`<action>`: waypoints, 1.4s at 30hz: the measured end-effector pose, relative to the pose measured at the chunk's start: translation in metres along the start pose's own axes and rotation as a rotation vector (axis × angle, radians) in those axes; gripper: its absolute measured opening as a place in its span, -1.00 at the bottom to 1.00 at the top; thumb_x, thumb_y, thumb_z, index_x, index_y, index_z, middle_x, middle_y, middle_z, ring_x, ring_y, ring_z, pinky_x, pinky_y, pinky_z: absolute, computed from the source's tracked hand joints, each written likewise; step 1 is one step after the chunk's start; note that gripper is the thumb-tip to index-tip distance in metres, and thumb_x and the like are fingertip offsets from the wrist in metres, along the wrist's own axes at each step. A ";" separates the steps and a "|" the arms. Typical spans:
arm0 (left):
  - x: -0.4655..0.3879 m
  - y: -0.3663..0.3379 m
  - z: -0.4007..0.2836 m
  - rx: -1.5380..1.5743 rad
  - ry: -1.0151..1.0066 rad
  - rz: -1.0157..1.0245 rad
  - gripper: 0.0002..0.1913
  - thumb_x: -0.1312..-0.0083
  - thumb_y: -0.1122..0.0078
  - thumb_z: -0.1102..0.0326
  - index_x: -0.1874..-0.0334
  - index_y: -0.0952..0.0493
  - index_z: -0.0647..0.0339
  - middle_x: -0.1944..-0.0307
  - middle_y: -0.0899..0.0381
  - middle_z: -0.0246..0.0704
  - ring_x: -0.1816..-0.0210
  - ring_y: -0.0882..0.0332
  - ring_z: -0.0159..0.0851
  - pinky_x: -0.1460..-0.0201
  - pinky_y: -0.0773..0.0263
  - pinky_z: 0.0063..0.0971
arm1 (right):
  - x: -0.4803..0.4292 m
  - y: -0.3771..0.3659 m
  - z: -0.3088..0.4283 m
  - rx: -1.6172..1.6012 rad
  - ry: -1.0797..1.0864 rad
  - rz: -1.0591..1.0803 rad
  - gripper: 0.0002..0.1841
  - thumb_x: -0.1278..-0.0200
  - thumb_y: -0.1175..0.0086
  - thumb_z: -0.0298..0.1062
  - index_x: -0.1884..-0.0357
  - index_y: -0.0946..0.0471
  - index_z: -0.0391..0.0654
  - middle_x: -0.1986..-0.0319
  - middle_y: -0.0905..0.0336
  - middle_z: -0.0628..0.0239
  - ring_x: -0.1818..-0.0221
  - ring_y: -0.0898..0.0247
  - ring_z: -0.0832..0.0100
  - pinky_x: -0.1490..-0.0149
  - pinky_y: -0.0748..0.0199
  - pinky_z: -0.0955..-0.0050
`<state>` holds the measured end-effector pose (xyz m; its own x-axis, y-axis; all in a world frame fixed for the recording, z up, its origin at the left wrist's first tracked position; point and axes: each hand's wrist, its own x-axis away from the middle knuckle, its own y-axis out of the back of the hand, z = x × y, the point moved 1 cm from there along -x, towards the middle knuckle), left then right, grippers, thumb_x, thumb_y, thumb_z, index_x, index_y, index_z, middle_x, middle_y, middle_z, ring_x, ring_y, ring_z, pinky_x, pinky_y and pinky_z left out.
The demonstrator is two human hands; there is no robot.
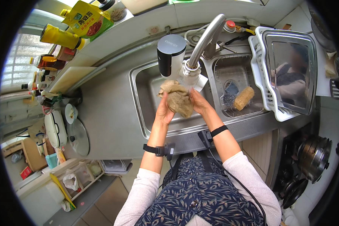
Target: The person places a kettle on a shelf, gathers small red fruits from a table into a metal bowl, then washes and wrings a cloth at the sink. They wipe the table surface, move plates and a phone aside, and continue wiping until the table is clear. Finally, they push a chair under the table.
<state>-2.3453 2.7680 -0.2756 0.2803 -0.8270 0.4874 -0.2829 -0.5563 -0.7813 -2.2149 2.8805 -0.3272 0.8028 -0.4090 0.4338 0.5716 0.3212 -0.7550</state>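
Observation:
A crumpled tan cloth (180, 102) is gripped between my two hands above the larger basin of the stainless steel sink (141, 87). My left hand (164, 110) holds its left side, thumb up along the fabric. At its right edge, my right hand (200, 101) pinches the cloth with part of the fingers hidden. Just beyond the hands stands the curved metal faucet (199, 46), with a white-and-black water filter (171, 56) fixed at its outlet. Whether water is running is hard to see.
In the smaller basin, a wire rack (244, 65) holds a tan scrubber (244, 98) and a blue-grey scouring pad (231, 91). A white dish rack (261, 70) with a clear lid (292, 70) stands right. A glass pot lid (78, 137) lies left; a metal pot (313, 158) sits on the stove.

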 end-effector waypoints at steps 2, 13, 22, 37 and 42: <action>0.000 0.004 0.001 -0.155 -0.020 -0.069 -0.38 -0.35 -0.29 0.43 -0.43 -0.26 0.22 -0.32 -0.45 -0.27 -0.34 -0.45 -0.16 -0.39 -0.42 -0.23 | -0.001 0.005 0.000 0.102 0.044 -0.048 -0.38 -0.34 -0.29 -0.11 -0.33 -0.32 -0.13 -0.16 -0.51 0.27 -0.15 -0.49 0.41 -0.13 -0.54 0.36; -0.009 0.032 0.066 0.087 0.048 -0.414 -0.53 -0.61 0.25 0.19 -0.49 -0.21 0.19 -0.43 -0.33 -0.21 -0.40 -0.36 -0.07 -0.48 -0.27 -0.07 | 0.008 -0.021 0.019 -0.080 0.249 -0.174 -0.65 -0.40 -0.10 -0.48 -0.19 -0.42 -0.15 0.02 -0.57 0.30 -0.01 -0.54 0.45 -0.07 -0.60 0.36; -0.043 0.010 0.056 0.176 0.200 -0.256 -0.18 -0.22 -0.17 -0.48 -0.19 -0.51 0.19 -0.12 -0.59 -0.21 -0.14 -0.57 -0.07 -0.24 -0.49 -0.10 | 0.052 -0.048 0.009 0.868 0.456 -0.366 -0.81 -0.34 -0.20 -0.38 0.11 -0.50 -0.21 0.24 -0.60 0.28 0.12 -0.47 0.50 -0.05 -0.45 0.46; -0.053 0.003 0.055 0.008 0.168 -0.448 -0.62 -0.35 -0.23 -0.01 -0.04 -0.55 0.09 0.08 -0.67 -0.30 0.02 -0.63 -0.10 -0.14 -0.50 -0.04 | -0.008 -0.025 0.003 1.442 0.275 -0.558 -0.71 -0.40 -0.05 -0.13 0.17 -0.59 -0.18 0.33 -0.66 -0.09 0.22 -0.62 -0.11 0.16 -0.54 0.03; -0.044 -0.006 0.049 0.256 0.092 -0.400 -0.52 -0.39 -0.16 -0.08 -0.14 -0.52 0.15 -0.13 -0.59 -0.26 -0.22 -0.50 -0.03 -0.36 -0.33 0.05 | 0.002 0.013 -0.010 0.262 0.189 -0.340 -0.53 -0.44 -0.07 0.10 -0.01 -0.53 -0.18 0.09 -0.64 0.06 0.01 -0.61 0.19 -0.11 -0.54 0.26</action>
<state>-2.3110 2.8121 -0.3112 0.2354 -0.5625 0.7926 0.0690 -0.8037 -0.5910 -2.2073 2.8754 -0.3414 0.5315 -0.6690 0.5196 0.8399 0.3366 -0.4257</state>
